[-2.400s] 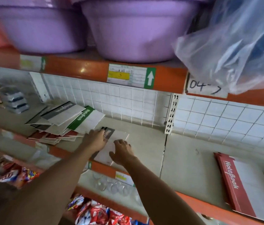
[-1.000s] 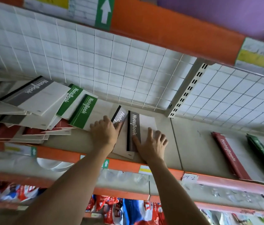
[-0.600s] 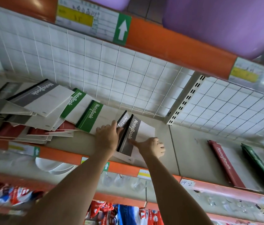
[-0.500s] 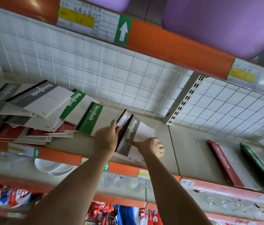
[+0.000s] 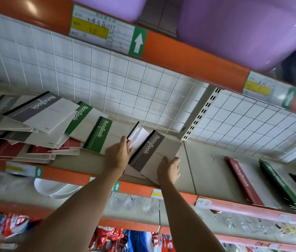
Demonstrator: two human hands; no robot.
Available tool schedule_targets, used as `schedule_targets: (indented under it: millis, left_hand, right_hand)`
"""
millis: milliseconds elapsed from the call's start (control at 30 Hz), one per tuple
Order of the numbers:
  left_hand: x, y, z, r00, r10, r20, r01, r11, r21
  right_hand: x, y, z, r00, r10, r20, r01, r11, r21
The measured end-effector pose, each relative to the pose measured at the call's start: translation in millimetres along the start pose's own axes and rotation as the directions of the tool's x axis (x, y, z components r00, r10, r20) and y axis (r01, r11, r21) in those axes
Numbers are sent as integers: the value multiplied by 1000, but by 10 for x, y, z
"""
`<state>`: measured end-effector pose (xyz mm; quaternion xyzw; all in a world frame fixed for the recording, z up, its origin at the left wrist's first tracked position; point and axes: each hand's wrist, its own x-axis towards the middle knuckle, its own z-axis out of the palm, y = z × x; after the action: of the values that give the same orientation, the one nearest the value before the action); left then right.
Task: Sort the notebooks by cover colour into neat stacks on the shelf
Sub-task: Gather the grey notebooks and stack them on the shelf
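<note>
Single head-worn wide-angle view, tilted, facing forward into shelf [image 5: 194,171] from close, at arm's reach. Wire grid back panel [image 5: 107,75] fills middle; upper shelf edge [image 5: 189,59] crosses top, lower shelves show along bottom. No second view.

Grey notebook [image 5: 148,150]: showing "NoteBook".
Green notebook [image 5: 100,135], left of grey notebook: showing "NoteBook".
Red notebook [image 5: 243,180], right of grey notebook: showing "NoteBook".
Tag [image 5: 204,202], below-right of grey notebook: reading "04-2".
</note>
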<state>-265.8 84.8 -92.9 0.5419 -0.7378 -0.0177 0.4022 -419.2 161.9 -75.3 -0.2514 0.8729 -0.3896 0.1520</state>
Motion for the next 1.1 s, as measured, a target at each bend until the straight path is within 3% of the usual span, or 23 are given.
schedule_targets:
  millis: [167,267,500,833,1100]
  left_hand:
    - [10,58,-139,999,-31,39,33,998,-47]
    - [67,209,-182,998,-17,56,20,998,-60]
    - [231,946,-147,977,36,208,-13,994,-111]
    - [131,2499,193,938,200,283,-162,975,-151]
    - [-108,3644,611,921,228,316,-197,972,-126]
  right_hand:
    - [73,-22,-197,981,9,193,-19,999,46]
    - [98,-52,-412,978,-12,207,-23,986,163]
    - [188,168,-931,997,-42,61,32,987,161]
    - [759,812,-2220,986,11,-169,20,983,183]
    - [1330,1444,-3051,981,20,-195,32,965,259]
